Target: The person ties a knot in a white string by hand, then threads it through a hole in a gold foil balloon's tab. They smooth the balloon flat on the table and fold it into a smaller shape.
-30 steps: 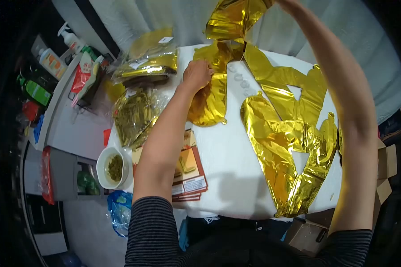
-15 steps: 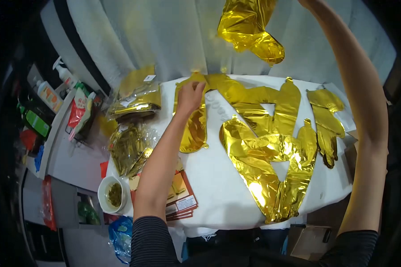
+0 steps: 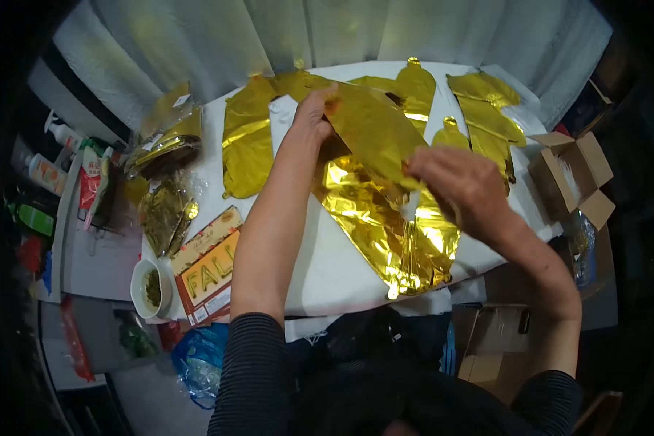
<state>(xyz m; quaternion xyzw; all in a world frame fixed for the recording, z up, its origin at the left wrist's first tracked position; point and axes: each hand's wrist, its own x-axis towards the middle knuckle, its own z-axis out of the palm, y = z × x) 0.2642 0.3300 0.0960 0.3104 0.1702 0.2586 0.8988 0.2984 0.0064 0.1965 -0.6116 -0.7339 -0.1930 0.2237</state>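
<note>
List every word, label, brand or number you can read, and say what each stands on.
"FALL", last letter partly covered: on the printed card.
White panel on the card: print too small.
Orange-labelled bottle, green bottle, red packet: too blurred.
White sticker on the plastic-wrapped bundle: too small.

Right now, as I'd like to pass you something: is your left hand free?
No, the left hand holds one end of a gold foil piece, the right hand its other end.

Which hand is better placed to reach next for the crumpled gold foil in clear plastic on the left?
Probably the left hand: it is nearer the crumpled gold foil in clear plastic, while the right hand would cross the left forearm. Both seem to hold one smooth gold foil sheet.
</note>
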